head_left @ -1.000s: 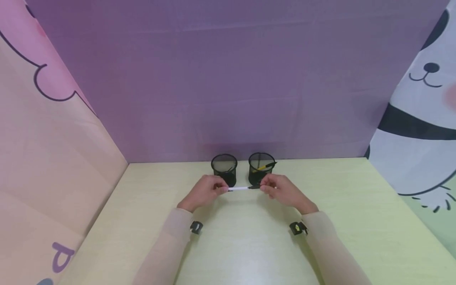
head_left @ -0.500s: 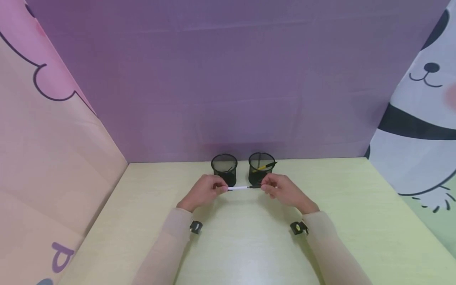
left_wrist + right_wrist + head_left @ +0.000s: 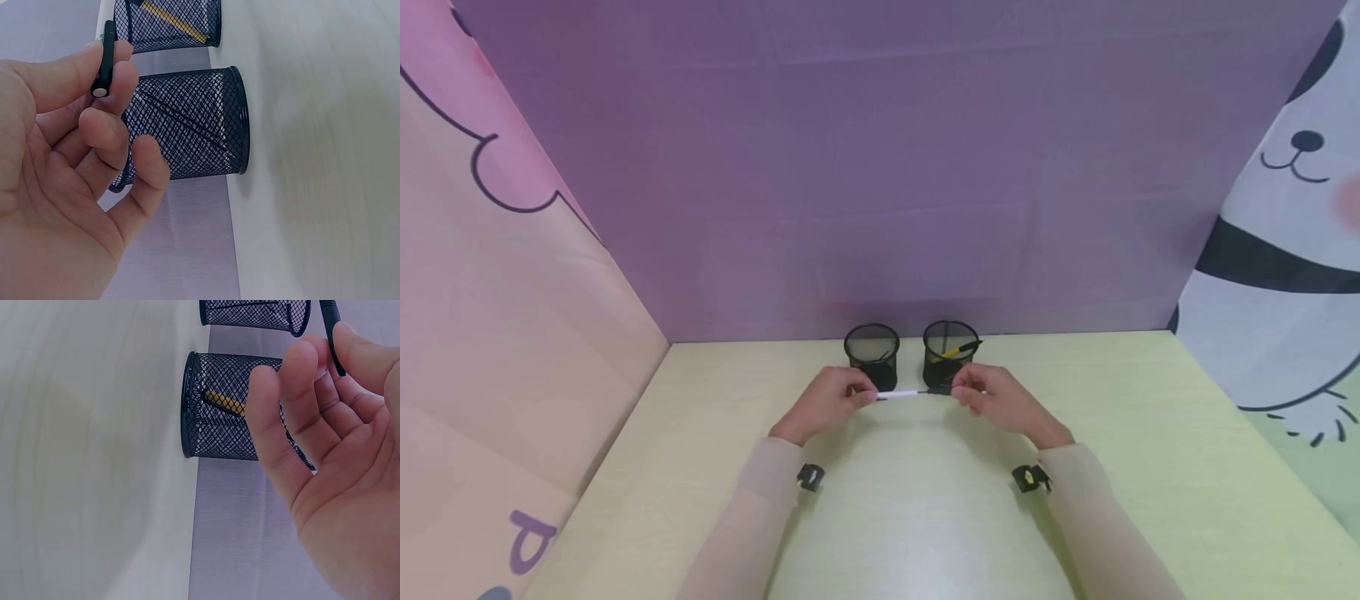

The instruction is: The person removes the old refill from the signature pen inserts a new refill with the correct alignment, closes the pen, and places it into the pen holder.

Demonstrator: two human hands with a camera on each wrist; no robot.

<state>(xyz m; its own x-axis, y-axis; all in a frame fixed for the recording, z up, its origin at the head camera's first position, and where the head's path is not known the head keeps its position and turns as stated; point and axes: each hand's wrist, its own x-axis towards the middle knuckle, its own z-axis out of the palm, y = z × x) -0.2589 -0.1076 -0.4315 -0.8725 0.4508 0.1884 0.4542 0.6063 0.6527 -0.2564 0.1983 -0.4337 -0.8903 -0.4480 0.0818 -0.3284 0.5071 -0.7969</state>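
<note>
In the head view my left hand [image 3: 829, 404] pinches the white barrel [image 3: 898, 394] of a pen between thumb and fingers. Facing it, my right hand [image 3: 1002, 402] grips the pen's black cap [image 3: 938, 390]. A thin dark stretch shows between barrel and cap, in one line with both. The pen lies level, just in front of two black mesh pen cups. From the left wrist, the pen's black rear end [image 3: 101, 91] pokes out past the thumb. The right wrist view has the dark cap [image 3: 333, 344] between thumb and forefinger, the other fingers loosely bent.
The left mesh cup [image 3: 872, 344] has a dark thin item inside; in the right mesh cup [image 3: 950, 340] leans a yellow and black pen [image 3: 961, 349]. Both stand at the pale table's [image 3: 917, 517] back edge, against a purple backdrop [image 3: 880, 183].
Both hands have drawn slightly apart, the left one leftward and the right one rightward. The cap has slid away from the white barrel, widening the dark stretch between them. The cups stay put.
</note>
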